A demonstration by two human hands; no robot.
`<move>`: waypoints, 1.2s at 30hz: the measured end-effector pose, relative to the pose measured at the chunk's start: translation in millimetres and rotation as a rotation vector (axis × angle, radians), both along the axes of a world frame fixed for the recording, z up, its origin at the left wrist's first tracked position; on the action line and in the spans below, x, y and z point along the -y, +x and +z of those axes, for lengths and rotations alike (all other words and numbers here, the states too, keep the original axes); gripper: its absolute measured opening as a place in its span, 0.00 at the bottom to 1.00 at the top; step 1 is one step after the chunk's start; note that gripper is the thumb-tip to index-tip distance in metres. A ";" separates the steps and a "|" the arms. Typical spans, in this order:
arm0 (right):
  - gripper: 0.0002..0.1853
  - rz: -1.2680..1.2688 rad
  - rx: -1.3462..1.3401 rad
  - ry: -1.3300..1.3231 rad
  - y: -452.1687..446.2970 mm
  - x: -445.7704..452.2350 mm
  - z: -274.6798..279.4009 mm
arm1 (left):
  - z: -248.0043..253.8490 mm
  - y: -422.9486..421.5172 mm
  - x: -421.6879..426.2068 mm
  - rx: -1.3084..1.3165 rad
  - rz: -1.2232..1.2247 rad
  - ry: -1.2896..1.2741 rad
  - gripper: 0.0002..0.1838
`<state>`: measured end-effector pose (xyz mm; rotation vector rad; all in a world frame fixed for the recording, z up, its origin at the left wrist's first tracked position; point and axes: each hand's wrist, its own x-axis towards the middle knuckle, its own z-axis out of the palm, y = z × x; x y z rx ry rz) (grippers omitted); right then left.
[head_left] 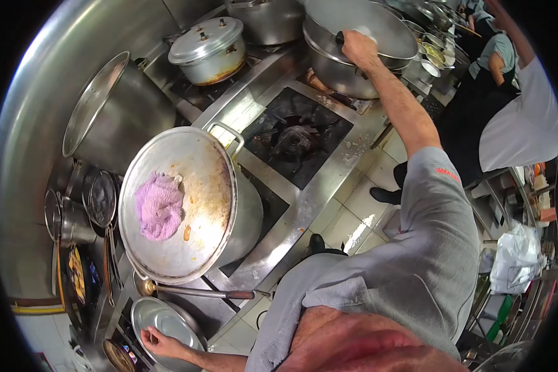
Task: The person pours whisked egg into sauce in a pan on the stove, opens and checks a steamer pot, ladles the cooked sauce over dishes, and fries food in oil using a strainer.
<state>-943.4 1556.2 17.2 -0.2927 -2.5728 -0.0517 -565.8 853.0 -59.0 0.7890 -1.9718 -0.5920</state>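
Observation:
My right hand point(359, 48) is closed round the black knob of a large steel lid point(390, 31), which is tilted over a big steel pot point(338, 71) at the top. Some steam or glare shows beside the hand. My left hand point(157, 341) is over a metal bowl point(167, 319) at the bottom left, fingers curled; whether they hold anything is too small to tell. Between the hands, a crumpled purple cloth point(159, 206) lies on the flat, stained lid point(208, 186) of a large pot.
An unlit burner point(297, 133) lies mid-stove. A pressure cooker point(206, 49) and a tall tilted pot point(121, 111) stand behind. A ladle point(198, 291) lies near the bowl. People in aprons point(459, 111) stand at the right; a plastic bag point(518, 257) hangs there.

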 end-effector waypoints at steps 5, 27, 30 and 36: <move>0.11 -0.009 0.011 0.037 -9.0 0.0 14.1 | 6.8 3.4 -7.2 0.039 0.008 -0.011 0.19; 0.10 0.026 0.033 0.199 -4.7 -10.2 25.5 | 11.7 -17.5 -53.6 -0.109 0.040 -0.067 0.17; 0.12 0.018 0.083 0.190 -0.6 -7.3 28.3 | 20.5 -23.8 -73.6 -0.172 -0.012 -0.028 0.16; 0.11 -0.012 0.032 0.128 -18.3 3.8 26.4 | 23.9 -41.2 -97.4 -0.264 -0.029 0.026 0.14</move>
